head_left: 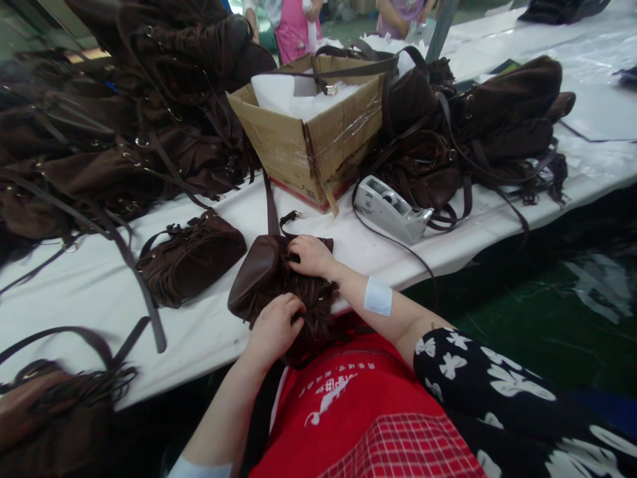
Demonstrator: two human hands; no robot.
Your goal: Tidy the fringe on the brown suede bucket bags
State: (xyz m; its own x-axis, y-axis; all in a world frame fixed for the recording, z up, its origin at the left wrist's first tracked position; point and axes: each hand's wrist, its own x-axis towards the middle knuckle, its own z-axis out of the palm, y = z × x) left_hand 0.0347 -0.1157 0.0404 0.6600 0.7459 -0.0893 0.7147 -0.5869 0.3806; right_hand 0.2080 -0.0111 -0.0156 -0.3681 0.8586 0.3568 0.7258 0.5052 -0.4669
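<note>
A dark brown fringed handbag (pixel 255 269) lies on its side at the table's front edge, its smooth base turned to the left. My left hand (pixel 277 326) is closed on its near side, with fingers curled into the fringe. Across the bag's far side, my right hand (pixel 312 256) grips the edge near the opening; its fingertips are partly hidden in the folds. From the bag a flat strap runs away toward the carton. To the left, a second small fringed bag (pixel 194 255) rests on the white table, apart from my hands.
A cardboard box (pixel 279 149) with white foam sheets stands behind the bag. A grey tape dispenser (pixel 391 209) sits to its right. Brown bags are heaped at left (pixel 84 133) and right (pixel 507 106). Another bag (pixel 60 418) is at lower left. People in aprons (pixel 293 30) stand beyond.
</note>
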